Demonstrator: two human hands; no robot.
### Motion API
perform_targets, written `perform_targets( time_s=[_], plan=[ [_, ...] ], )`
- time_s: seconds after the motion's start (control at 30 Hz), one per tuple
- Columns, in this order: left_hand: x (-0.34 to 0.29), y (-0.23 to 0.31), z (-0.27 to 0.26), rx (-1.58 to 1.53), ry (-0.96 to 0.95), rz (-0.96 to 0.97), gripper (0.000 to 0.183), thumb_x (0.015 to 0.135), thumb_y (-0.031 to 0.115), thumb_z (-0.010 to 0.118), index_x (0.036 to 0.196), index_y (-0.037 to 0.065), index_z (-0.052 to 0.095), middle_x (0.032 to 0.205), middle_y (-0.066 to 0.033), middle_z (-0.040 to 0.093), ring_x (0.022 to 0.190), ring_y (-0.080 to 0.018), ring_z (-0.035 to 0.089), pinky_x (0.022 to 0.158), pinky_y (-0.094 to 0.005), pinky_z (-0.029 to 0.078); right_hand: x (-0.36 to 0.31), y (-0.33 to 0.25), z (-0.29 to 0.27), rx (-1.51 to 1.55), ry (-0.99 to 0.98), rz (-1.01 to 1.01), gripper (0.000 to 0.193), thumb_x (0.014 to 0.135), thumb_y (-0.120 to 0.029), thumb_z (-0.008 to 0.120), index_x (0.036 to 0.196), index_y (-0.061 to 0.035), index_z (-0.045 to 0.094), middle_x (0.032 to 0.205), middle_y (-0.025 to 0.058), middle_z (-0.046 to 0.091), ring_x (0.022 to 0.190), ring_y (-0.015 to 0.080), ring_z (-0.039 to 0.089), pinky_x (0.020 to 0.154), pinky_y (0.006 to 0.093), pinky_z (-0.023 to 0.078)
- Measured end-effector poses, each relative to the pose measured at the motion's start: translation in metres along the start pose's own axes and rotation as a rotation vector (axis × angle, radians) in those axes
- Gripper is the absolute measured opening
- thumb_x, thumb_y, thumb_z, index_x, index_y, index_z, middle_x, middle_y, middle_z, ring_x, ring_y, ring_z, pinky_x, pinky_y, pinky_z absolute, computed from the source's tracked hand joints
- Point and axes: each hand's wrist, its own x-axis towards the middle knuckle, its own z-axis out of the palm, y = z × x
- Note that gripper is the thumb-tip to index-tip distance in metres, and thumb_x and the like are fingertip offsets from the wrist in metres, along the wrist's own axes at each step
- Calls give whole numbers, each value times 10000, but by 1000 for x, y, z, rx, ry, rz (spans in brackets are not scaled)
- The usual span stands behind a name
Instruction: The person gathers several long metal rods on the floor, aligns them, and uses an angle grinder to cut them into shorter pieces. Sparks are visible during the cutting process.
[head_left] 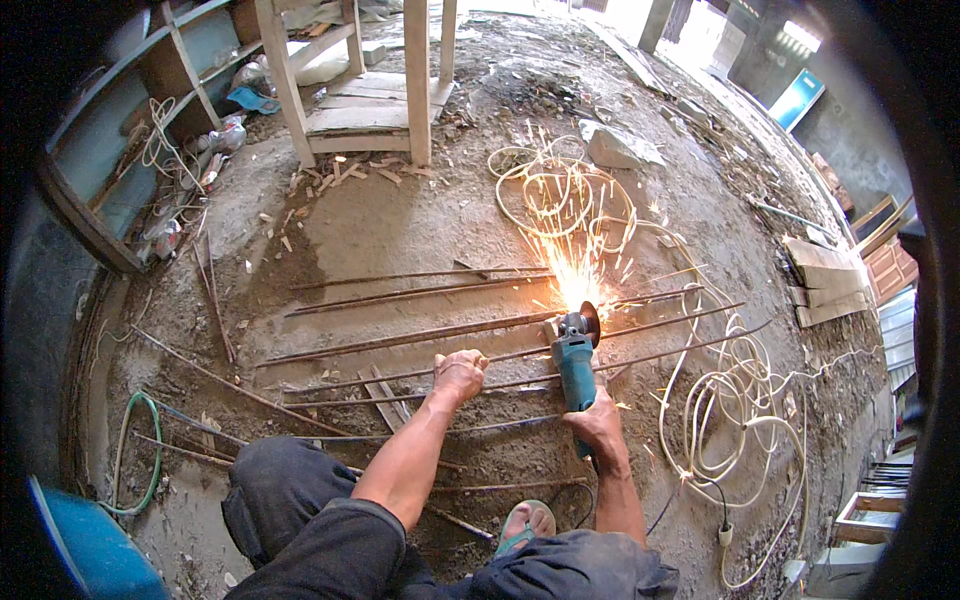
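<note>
My right hand (596,420) is wrapped round the body of a teal angle grinder (575,372). The grinder's disc (590,318) meets the steel rods on the ground, and bright sparks (575,275) spray away from it toward the far side. My left hand (460,375) is closed in a fist left of the grinder, over a thin brown steel rod (345,384); whether that rod is inside the fingers is hidden. Several more rods (400,337) lie roughly side by side across the dirt. Glare covers the exact contact point.
Cream cable lies in coils (735,420) to the right and in a loop (510,200) behind the sparks. A wooden stand (365,115) and shelving (120,175) are at the far left. My sandalled foot (527,522) is near the rods; a blue container (95,550) stands lower left.
</note>
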Motion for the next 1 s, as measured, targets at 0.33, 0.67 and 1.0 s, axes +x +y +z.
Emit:
perform_targets(
  time_s=[0.33, 0.67, 1.0],
  plan=[
    [0, 1, -2, -7, -25, -11, 223, 954, 284, 579, 1043, 169, 749, 1065, -116, 749, 1056, -313, 680, 946, -463, 399, 4, -10, -2, 11, 9, 8, 676, 605, -279, 871, 1171, -8, 618, 1057, 228, 724, 1002, 361, 714, 886, 426, 563],
    [-1, 1, -1, 16, -6, -5, 260, 992, 332, 559, 1040, 173, 759, 1070, -100, 751, 1085, -284, 684, 951, -455, 402, 6, -8, 0, -15, 20, 34, 630, 576, -238, 846, 1116, 10, 637, 999, 208, 718, 940, 330, 713, 855, 408, 561],
    [1, -2, 1, 22, -1, 18, 259, 973, 325, 558, 1037, 145, 734, 1077, -126, 739, 1052, -339, 671, 924, -479, 419, -8, -8, -3, 39, 35, 17, 650, 571, -259, 857, 1112, 21, 629, 992, 209, 716, 936, 334, 712, 851, 406, 560]
  ],
)
